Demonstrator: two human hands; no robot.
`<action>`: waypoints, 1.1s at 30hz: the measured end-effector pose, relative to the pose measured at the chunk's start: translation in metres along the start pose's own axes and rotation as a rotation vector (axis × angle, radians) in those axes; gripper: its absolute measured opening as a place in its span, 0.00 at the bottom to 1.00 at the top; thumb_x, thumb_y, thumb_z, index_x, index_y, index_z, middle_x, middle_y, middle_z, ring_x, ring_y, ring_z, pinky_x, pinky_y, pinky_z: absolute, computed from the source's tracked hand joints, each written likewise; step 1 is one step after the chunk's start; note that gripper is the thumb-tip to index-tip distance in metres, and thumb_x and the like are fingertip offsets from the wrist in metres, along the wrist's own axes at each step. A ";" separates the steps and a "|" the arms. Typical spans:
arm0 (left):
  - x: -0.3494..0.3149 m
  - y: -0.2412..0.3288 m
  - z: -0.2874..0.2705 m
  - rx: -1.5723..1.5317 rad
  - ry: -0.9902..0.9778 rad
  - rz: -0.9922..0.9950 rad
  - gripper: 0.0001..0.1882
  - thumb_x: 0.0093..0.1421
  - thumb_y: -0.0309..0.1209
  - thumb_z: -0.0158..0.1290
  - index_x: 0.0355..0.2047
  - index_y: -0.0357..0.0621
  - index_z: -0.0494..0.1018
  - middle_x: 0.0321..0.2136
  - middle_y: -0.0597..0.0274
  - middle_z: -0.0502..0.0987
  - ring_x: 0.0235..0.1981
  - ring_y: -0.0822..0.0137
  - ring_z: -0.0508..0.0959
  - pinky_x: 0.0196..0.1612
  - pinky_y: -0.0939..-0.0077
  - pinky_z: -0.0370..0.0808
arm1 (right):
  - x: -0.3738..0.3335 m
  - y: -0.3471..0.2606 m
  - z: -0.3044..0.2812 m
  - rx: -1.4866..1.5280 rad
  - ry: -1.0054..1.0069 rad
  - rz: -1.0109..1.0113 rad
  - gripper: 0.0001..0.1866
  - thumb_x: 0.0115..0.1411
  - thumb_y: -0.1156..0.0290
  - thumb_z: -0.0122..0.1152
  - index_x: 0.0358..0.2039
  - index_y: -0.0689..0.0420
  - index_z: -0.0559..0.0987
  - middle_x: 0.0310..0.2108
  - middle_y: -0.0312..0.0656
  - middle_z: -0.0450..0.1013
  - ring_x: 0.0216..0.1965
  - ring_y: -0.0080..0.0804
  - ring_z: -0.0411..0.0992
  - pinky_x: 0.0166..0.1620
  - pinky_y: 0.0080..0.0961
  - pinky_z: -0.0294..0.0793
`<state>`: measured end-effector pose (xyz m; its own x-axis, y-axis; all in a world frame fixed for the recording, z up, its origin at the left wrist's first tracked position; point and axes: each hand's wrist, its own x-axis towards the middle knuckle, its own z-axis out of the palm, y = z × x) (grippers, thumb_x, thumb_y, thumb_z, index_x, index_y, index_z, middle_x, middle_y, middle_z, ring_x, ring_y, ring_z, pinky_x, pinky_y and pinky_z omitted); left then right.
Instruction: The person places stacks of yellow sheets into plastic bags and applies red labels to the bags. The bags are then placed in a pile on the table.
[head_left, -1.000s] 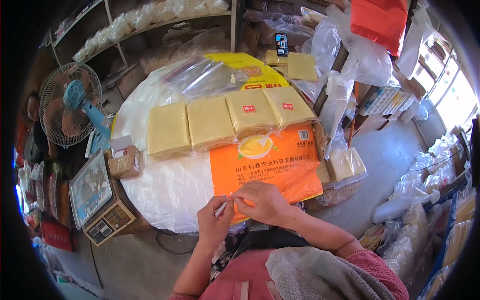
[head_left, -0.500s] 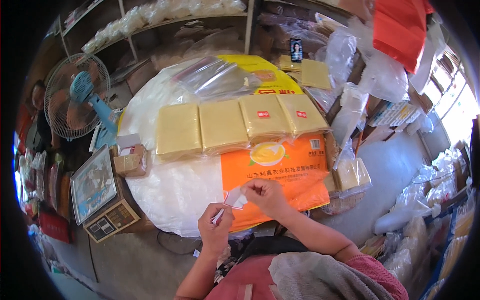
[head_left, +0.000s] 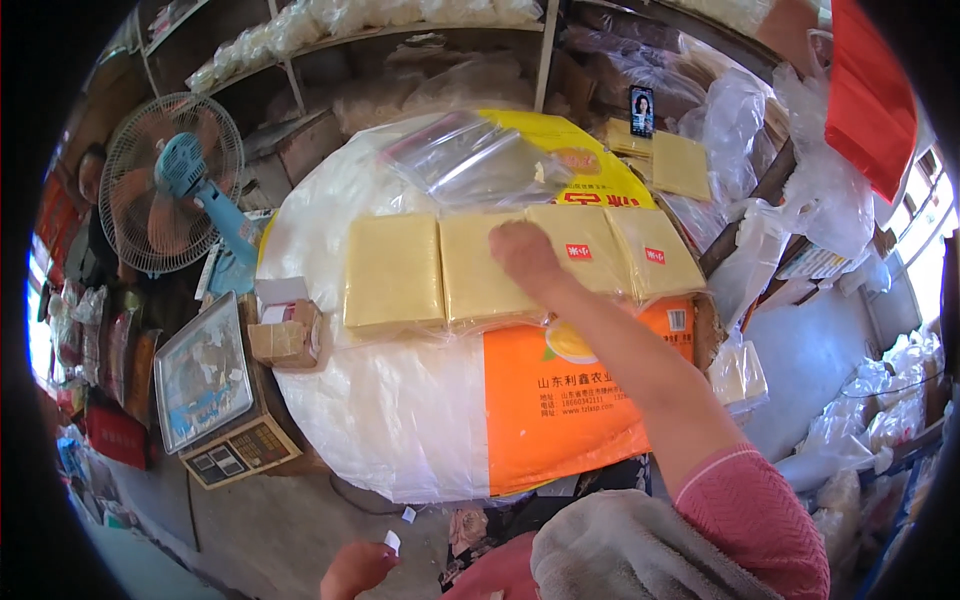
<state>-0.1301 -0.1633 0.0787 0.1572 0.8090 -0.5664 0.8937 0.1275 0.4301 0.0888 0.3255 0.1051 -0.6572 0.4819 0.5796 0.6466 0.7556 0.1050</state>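
Observation:
Four flat, square clear-wrapped packs of pale yellow sheets lie in a row; the two at the right, a third pack [head_left: 605, 275] and an end pack [head_left: 650, 225], each bear a small red label. My right hand [head_left: 525, 258], its fingers curled closed, presses on the second pack [head_left: 478, 290] near that pack's right edge. Whatever those fingers cover is hidden. At the lower edge, away from the table, my left hand [head_left: 358, 572] is closed on a small white paper piece [head_left: 392, 543]. The leftmost pack [head_left: 392, 275] has no label on top.
White and orange sacking [head_left: 370, 420] covers the round table. Clear plastic bags [head_left: 460, 160] lie behind the packs. A cardboard box [head_left: 285, 335], a metal tray [head_left: 205, 375] and a fan [head_left: 175, 180] stand at left. A phone [head_left: 641, 110] stands upright at the back.
My right hand has left the white paper and reached forward onto the second pack. My left hand has dropped toward the lower edge, still with a white piece. The view has shifted.

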 end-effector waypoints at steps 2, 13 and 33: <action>0.004 0.008 -0.014 -0.270 0.031 0.033 0.07 0.58 0.32 0.54 0.33 0.42 0.77 0.20 0.59 0.76 0.23 0.73 0.76 0.29 0.74 0.73 | -0.020 -0.013 0.012 0.005 0.021 -0.112 0.04 0.51 0.71 0.53 0.26 0.56 0.76 0.24 0.40 0.72 0.31 0.37 0.72 0.40 0.34 0.71; 0.131 0.145 -0.073 -1.888 0.640 0.568 0.14 0.65 0.35 0.47 0.38 0.34 0.71 0.53 0.43 0.67 0.53 0.57 0.71 0.56 0.62 0.68 | -0.113 -0.143 -0.166 1.080 -0.290 0.334 0.13 0.52 0.64 0.64 0.33 0.59 0.77 0.29 0.43 0.75 0.32 0.40 0.74 0.37 0.29 0.72; 0.106 0.203 -0.034 -1.942 0.444 0.627 0.21 0.67 0.39 0.40 0.50 0.31 0.65 0.51 0.45 0.68 0.54 0.55 0.68 0.60 0.62 0.62 | -0.172 -0.165 -0.197 1.348 -0.275 0.770 0.07 0.52 0.72 0.65 0.29 0.63 0.81 0.25 0.39 0.78 0.28 0.19 0.74 0.35 0.19 0.72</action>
<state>0.0534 -0.0322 0.1296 -0.1585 0.9864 -0.0439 -0.7690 -0.0954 0.6321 0.1714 0.0301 0.1476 -0.4908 0.8710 -0.0225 0.1375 0.0519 -0.9891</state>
